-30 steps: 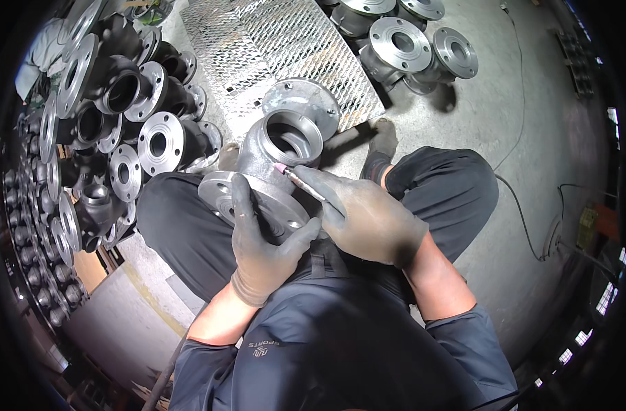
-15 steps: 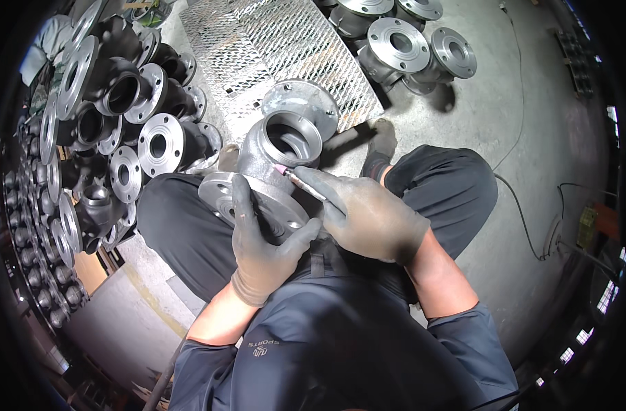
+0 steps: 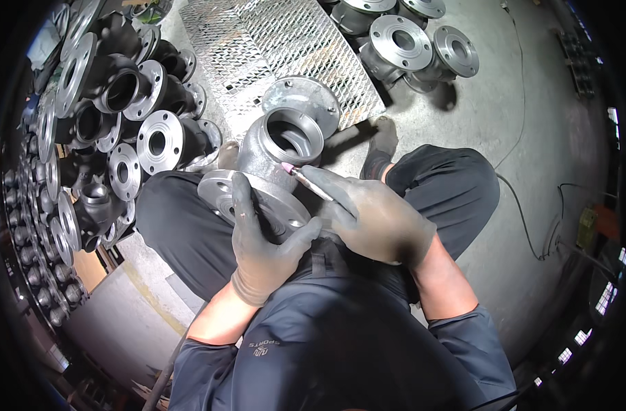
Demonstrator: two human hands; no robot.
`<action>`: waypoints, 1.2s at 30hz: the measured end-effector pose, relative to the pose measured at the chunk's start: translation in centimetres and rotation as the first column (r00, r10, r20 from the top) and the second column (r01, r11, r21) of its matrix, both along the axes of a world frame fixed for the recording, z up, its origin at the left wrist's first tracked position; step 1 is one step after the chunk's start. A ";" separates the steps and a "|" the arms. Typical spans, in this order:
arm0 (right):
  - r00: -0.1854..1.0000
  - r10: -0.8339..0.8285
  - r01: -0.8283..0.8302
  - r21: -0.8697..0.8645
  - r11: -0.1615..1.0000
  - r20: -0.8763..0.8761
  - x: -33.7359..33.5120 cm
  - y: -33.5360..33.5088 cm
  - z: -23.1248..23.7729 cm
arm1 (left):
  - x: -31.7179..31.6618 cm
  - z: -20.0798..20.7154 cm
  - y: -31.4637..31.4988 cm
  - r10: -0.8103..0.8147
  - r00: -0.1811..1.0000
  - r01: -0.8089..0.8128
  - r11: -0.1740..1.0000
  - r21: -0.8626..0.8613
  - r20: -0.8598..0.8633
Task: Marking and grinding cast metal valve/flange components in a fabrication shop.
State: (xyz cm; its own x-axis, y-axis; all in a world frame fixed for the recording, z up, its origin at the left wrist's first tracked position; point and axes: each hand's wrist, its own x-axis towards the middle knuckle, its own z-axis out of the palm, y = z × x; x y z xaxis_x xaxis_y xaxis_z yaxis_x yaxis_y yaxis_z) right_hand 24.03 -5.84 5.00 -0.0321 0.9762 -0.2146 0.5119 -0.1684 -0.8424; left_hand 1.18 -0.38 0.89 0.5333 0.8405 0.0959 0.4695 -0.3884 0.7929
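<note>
Flange [image 3: 285, 207] of the casting [image 3: 256, 154] meets the spread left hand [image 3: 261, 255]; the right hand [image 3: 381, 218] grips a pink-tipped tool [image 3: 311, 183].

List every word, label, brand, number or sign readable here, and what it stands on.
Dark shirt: a small pale word and emblem on the front; I won't copy the wording.
Flanged casting under the left hand: no lettering I can make out.
Castings stacked at left: any marks are too small or blurred to read.
</note>
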 end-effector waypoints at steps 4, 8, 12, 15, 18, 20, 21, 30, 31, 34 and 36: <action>0.999 -0.002 0.002 0.002 1.000 -0.044 -0.3 0.6 -0.1 | 0.2 -0.2 0.1 0.001 1.000 -0.001 0.997 0.072 0.006; 1.000 0.005 -0.005 0.008 1.000 -0.008 -0.5 0.6 -0.2 | 0.2 -0.2 0.0 0.033 0.999 -0.033 0.998 0.046 -0.005; 1.000 -0.026 0.026 0.030 0.999 -0.009 -0.8 0.4 -0.2 | 0.0 -0.2 -0.2 0.055 0.998 -0.054 0.997 -0.052 0.008; 0.999 -0.030 0.031 0.030 0.999 -0.017 -0.8 0.5 0.0 | 0.2 0.0 0.0 0.024 1.000 -0.024 0.999 0.026 0.006; 0.999 -0.029 0.028 -0.017 0.999 -0.043 -0.8 0.8 0.4 | 0.1 -0.1 0.0 0.025 1.000 -0.024 0.997 0.068 -0.009; 0.999 -0.006 0.004 -0.053 0.999 -0.032 -0.5 0.9 0.7 | -0.3 -0.3 -0.2 0.045 0.999 -0.046 0.998 -0.051 -0.012; 1.000 0.016 -0.018 -0.092 0.996 -0.021 -0.3 0.9 0.8 | -0.2 -0.2 -0.2 0.044 0.999 -0.045 0.998 -0.051 -0.010; 1.000 0.004 -0.003 -0.084 0.996 0.011 -0.6 1.0 0.6 | 0.0 -0.3 -0.4 0.060 0.998 -0.062 0.994 -0.088 -0.016; 1.000 0.003 -0.002 -0.085 0.996 0.012 -0.6 1.1 0.8 | 0.1 -0.3 -0.2 0.046 0.999 -0.045 0.998 -0.050 0.018; 0.998 0.033 -0.026 -0.114 0.993 0.059 -0.7 1.4 1.3 | 0.4 -0.2 0.1 0.016 0.999 -0.018 0.999 0.041 0.042; 0.995 0.038 -0.033 -0.059 0.998 0.090 -0.9 1.3 1.1 | 0.4 -0.3 0.2 0.005 0.999 -0.008 0.996 0.094 0.032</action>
State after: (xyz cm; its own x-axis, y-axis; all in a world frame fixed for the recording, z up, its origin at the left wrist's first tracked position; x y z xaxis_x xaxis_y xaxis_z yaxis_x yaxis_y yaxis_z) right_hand 23.12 -4.56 6.14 -0.0447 0.9608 -0.2737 0.5922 -0.1952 -0.7818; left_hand 1.57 -0.22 0.64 0.5234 0.8304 0.1912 0.4474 -0.4588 0.7676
